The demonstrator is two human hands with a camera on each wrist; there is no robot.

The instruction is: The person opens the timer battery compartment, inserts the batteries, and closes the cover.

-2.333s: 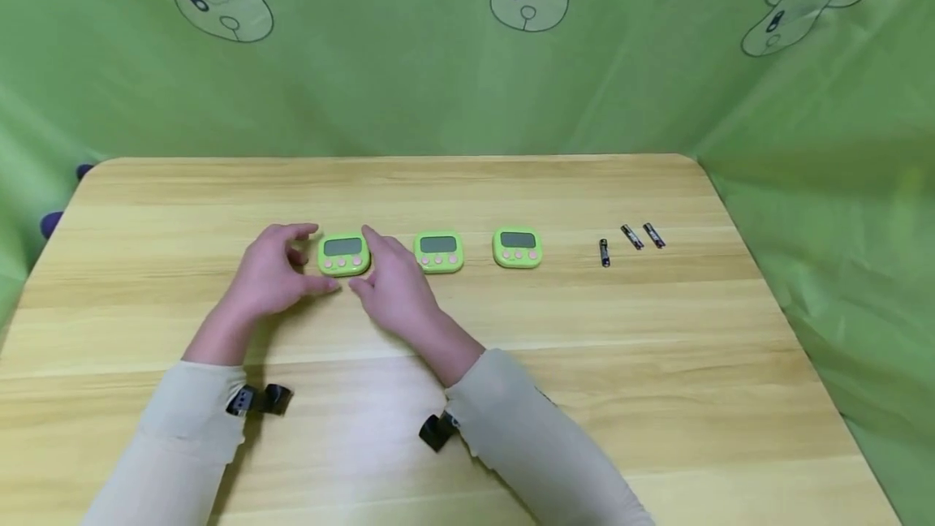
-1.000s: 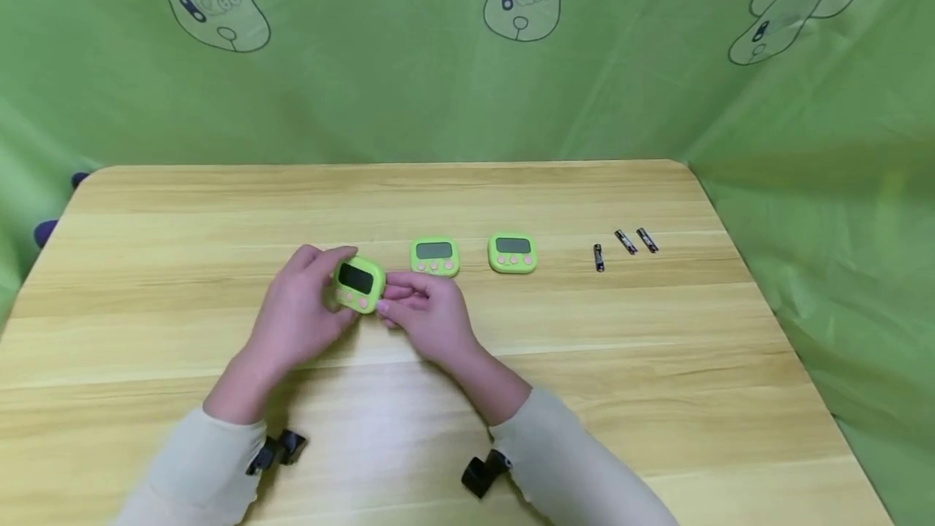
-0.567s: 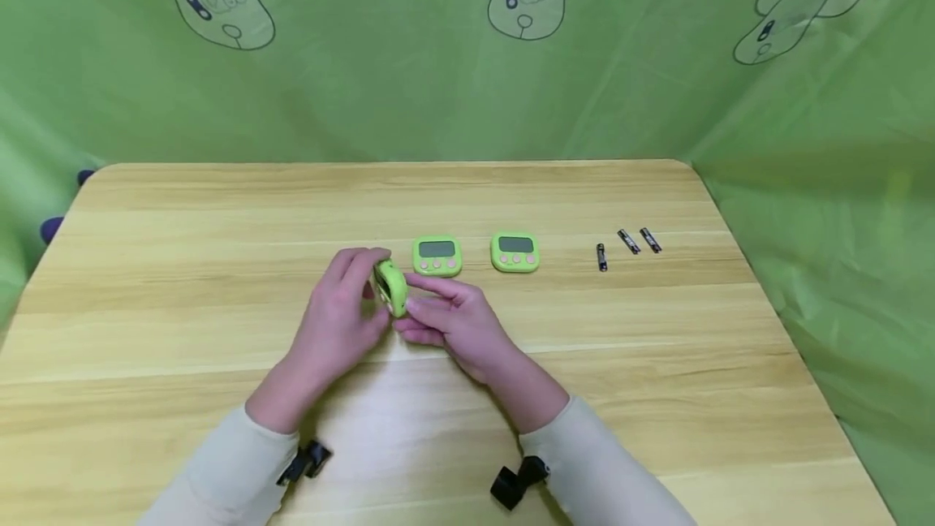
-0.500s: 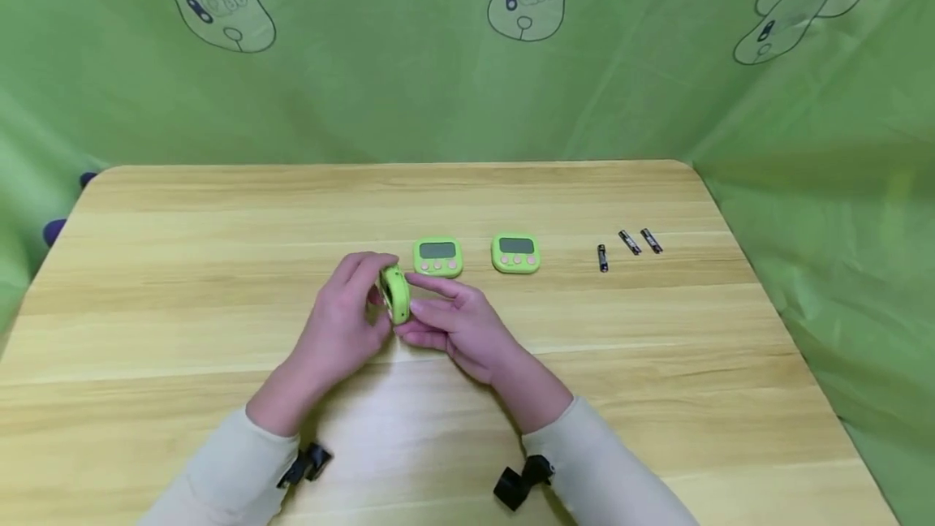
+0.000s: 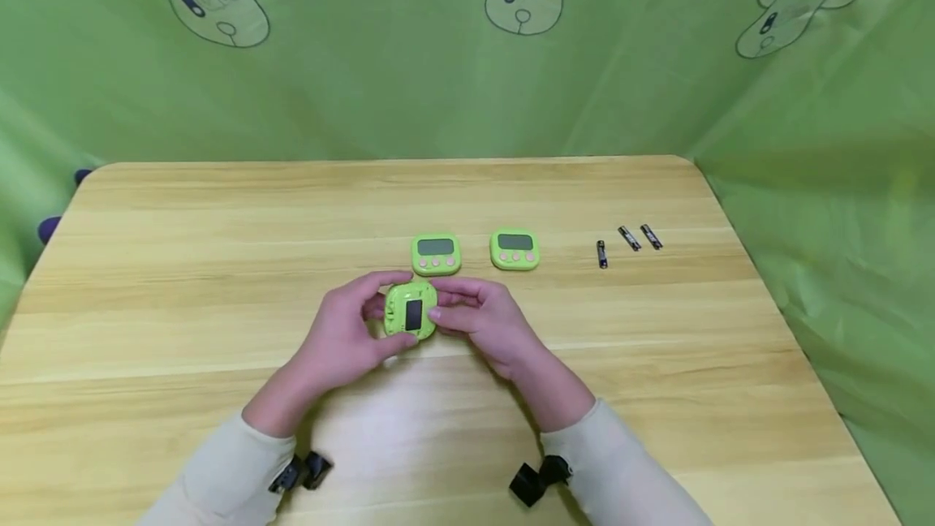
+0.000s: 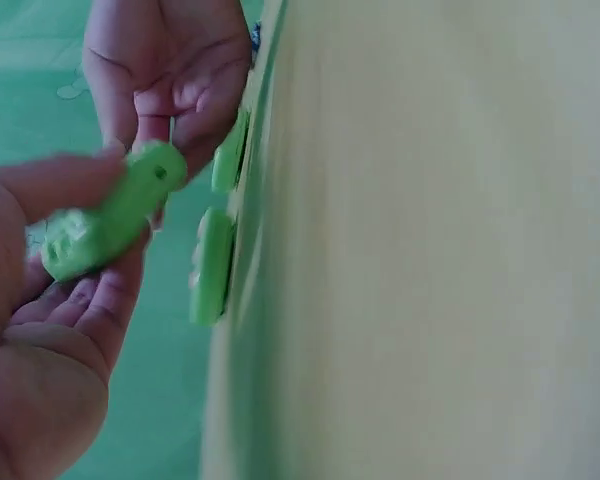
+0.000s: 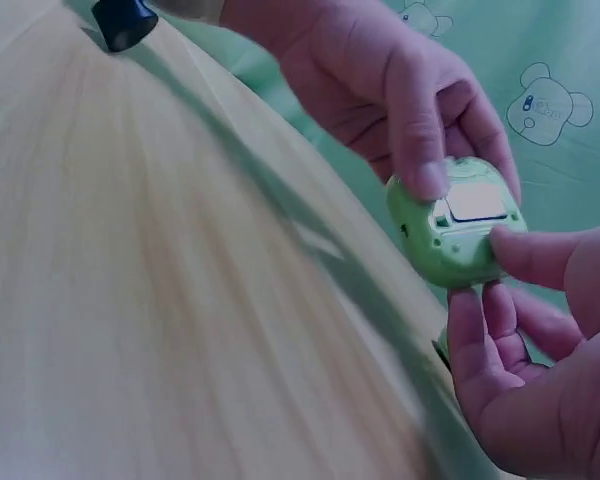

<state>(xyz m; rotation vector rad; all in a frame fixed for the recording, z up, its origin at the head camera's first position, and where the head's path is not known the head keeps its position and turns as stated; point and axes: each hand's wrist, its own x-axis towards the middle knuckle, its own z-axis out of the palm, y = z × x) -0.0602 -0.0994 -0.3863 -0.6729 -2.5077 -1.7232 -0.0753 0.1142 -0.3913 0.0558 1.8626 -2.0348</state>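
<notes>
A green digital timer point(image 5: 398, 311) is held above the table with its back turned up, showing a dark rectangle there. My left hand point(image 5: 349, 331) grips its left side, fingers along the top edge and thumb at the bottom. My right hand point(image 5: 493, 323) pinches the right edge between thumb and fingers. In the right wrist view, the timer's back point(image 7: 460, 235) shows a pale, shiny rectangle. Edge-on in the left wrist view, the timer point(image 6: 120, 215) is slightly blurred.
Two more green timers, one point(image 5: 436, 255) just beyond my hands and one point(image 5: 514, 249) to its right, lie screen up. Three small batteries point(image 5: 602, 254) lie farther right on the wooden table point(image 5: 219, 226). A green curtain point(image 5: 380, 79) hangs behind.
The left-hand timer was lifted off the table by both hands, carried right and nearer, and turned over from screen side to back. The other timers and batteries stayed put.
</notes>
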